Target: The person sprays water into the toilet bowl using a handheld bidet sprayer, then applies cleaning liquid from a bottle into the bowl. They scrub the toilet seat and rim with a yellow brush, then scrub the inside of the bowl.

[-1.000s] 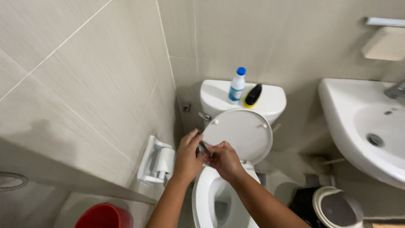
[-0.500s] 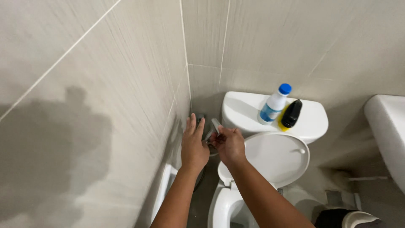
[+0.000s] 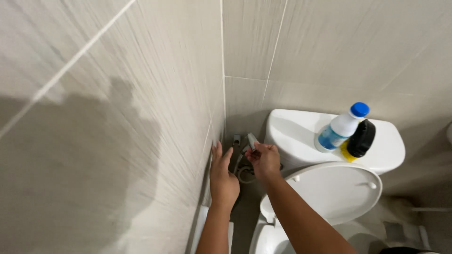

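Observation:
My right hand point(image 3: 264, 160) grips a grey bidet sprayer head point(image 3: 252, 140) in the gap between the tiled wall and the white toilet tank point(image 3: 292, 136). Its pale hose point(image 3: 242, 171) loops down below the hand. My left hand point(image 3: 222, 178) is held flat with fingers apart, close to the side wall, just left of the sprayer and holding nothing. A small wall holder or valve point(image 3: 237, 139) shows above the fingers in the corner.
On the tank lid stand a white bottle with a blue cap point(image 3: 340, 127) and a black and yellow bottle point(image 3: 359, 139). The raised toilet lid point(image 3: 334, 193) leans against the tank. Beige tiled walls point(image 3: 117, 117) close in on the left and behind.
Both hands moved from over the toilet bowl up into the corner beside the tank. The view swung left and closer, so the sink and bin are out of sight.

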